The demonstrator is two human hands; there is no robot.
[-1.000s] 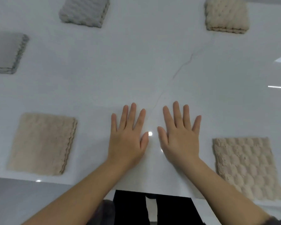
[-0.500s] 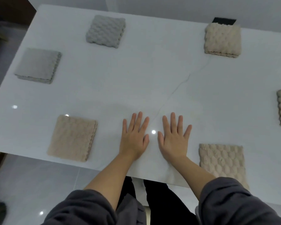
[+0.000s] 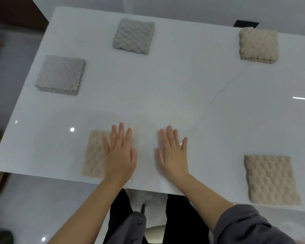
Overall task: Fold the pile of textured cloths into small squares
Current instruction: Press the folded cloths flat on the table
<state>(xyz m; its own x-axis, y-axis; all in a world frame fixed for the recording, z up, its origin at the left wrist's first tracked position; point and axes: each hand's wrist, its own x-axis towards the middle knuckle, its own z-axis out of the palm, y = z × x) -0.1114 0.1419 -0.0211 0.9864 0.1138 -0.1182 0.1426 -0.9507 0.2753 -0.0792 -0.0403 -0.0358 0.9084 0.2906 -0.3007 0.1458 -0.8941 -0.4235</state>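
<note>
While both hands are spread low on the white table, the left hand lies palm down, fingers straight and slightly parted, across the right side of a folded beige cloth at seven o'clock. The frame is blurred there, so I cannot tell whether it presses the cloth. The right hand sits just beside it at six o'clock, flat, fingers straight, over bare table, holding nothing. Round the table the other cloths lie as folded squares, well apart: a smooth grey square at ten o'clock, a bubbly grey square at eleven, a puffy beige square at one, a flatter beige square at four. A dark grey sleeve bunches on the right forearm.
</note>
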